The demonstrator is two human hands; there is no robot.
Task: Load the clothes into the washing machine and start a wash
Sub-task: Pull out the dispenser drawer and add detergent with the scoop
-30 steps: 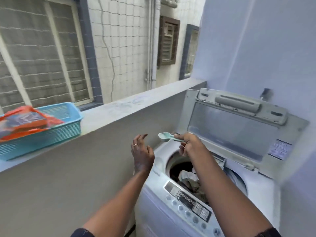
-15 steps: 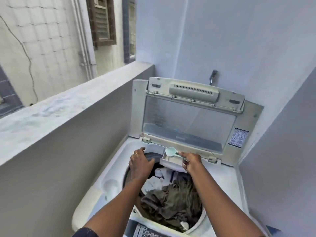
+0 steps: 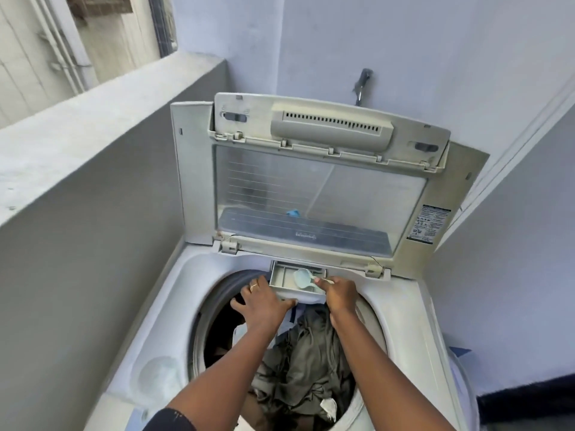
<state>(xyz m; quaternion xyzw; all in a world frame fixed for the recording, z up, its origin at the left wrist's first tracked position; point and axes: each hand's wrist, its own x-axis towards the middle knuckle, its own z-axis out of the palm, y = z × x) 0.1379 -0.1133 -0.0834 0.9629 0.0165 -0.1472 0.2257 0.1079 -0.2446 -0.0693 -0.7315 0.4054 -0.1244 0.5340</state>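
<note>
A white top-loading washing machine stands open with its lid folded upright against the back wall. Olive and white clothes fill the drum. At the drum's back rim a small detergent drawer is pulled out. My right hand holds a pale blue scoop tipped into the drawer. My left hand rests on the drawer's front edge, fingers spread, a ring on one finger.
A grey parapet wall runs close along the machine's left side. A tap sticks out of the pale wall behind the lid. Another wall closes in on the right.
The view swung from the ledge and blue basket down onto the machine. My right hand carried the scoop down into the drawer. My left hand settled on the drawer's front.
</note>
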